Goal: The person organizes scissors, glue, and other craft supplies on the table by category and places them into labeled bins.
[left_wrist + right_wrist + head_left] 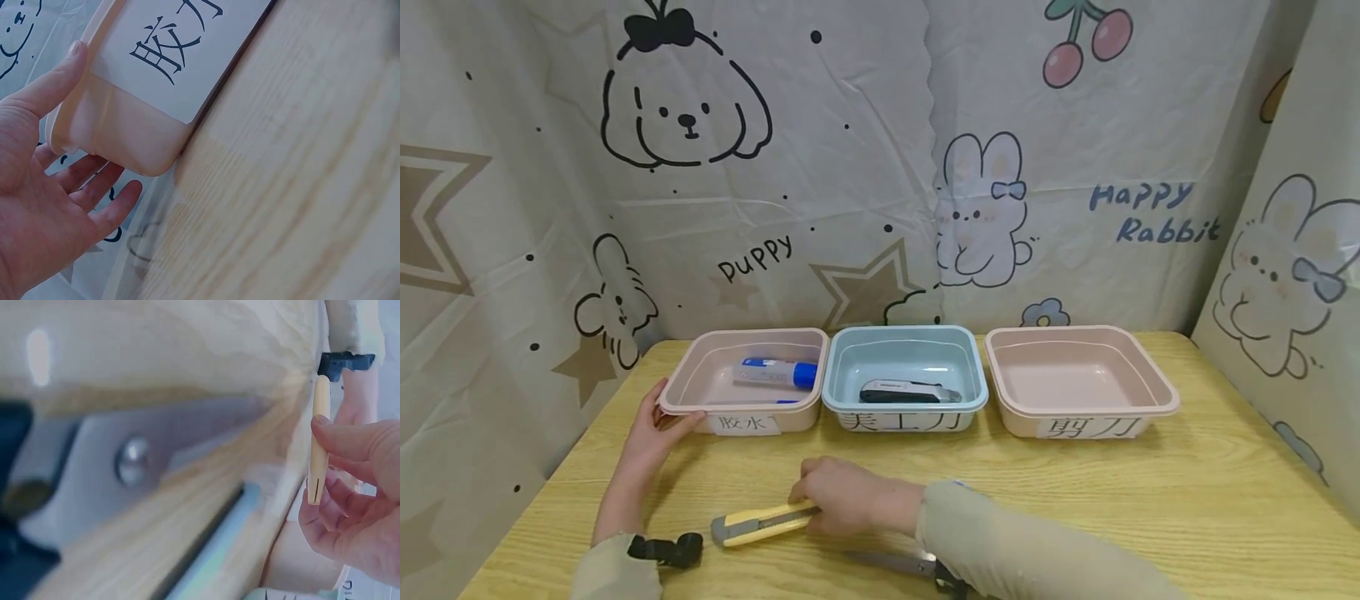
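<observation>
My right hand (850,496) pinches a yellow utility knife (760,525) near one end, its grey end pointing left. The right wrist view shows the knife (320,440) edge-on between thumb and fingers. My left hand (651,442) grips the front left corner of the left pink bin (688,375). In the left wrist view, the thumb lies on the bin's rim and the fingers reach round its side (131,131). Beneath my right forearm lie scissors (891,562) with black handles, partly hidden by the sleeve. Large in the right wrist view are their blades (94,469).
A blue-capped glue tube (775,372) lies in the left bin. In the middle blue bin (905,335) is a black-and-white utility knife (910,392). Another pink bin (1082,411) stands right. All bear Chinese labels. A light blue strip-like object (215,544) lies beyond the scissors.
</observation>
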### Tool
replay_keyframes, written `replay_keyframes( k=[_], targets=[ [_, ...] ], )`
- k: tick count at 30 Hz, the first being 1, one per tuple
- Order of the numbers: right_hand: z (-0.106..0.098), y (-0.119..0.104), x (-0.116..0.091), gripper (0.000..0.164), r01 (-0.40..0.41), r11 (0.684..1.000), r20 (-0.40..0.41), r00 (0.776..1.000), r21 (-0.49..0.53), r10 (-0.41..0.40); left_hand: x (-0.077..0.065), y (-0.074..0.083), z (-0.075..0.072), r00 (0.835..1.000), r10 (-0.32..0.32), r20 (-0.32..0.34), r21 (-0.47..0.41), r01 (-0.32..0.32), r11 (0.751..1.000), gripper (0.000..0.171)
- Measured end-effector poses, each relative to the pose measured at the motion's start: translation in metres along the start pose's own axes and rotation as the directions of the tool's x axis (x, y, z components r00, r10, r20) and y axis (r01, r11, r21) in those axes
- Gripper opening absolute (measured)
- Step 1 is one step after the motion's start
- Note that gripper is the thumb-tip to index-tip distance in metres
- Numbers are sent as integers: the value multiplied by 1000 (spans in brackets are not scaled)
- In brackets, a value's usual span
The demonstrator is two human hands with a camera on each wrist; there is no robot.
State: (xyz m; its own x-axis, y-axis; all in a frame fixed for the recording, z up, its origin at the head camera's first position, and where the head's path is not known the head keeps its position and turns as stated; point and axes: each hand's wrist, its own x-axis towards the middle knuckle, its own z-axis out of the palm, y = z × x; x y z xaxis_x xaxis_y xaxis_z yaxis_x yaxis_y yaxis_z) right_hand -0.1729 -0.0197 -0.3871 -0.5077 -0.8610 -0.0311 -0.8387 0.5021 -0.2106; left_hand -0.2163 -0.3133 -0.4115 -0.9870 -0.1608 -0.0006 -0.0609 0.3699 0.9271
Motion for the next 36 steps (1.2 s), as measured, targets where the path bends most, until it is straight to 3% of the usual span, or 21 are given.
replay_keyframes(
  k=[5, 12, 19, 36],
  targets=[
    [-10, 8, -8, 35, -23, 999, -61, 998, 47, 25, 0, -1, 0, 1000, 1, -1, -4, -1, 1000, 95],
    [-26, 24, -19, 33, -19, 1000, -158, 987, -9, 17, 0, -1, 0, 1000, 17, -3, -12, -17, 1000, 94],
    [-45, 40, -32, 31, -44, 999, -205, 978, 24, 48, 0, -2, -1, 1000, 28, 1, -4, -28, 1000, 93],
    [-70, 75, -54, 30, -104, 995, -383, 918, 6, 98, 1, -3, 0, 1000, 26, 7, -17, -26, 1000, 94]
  ],
)
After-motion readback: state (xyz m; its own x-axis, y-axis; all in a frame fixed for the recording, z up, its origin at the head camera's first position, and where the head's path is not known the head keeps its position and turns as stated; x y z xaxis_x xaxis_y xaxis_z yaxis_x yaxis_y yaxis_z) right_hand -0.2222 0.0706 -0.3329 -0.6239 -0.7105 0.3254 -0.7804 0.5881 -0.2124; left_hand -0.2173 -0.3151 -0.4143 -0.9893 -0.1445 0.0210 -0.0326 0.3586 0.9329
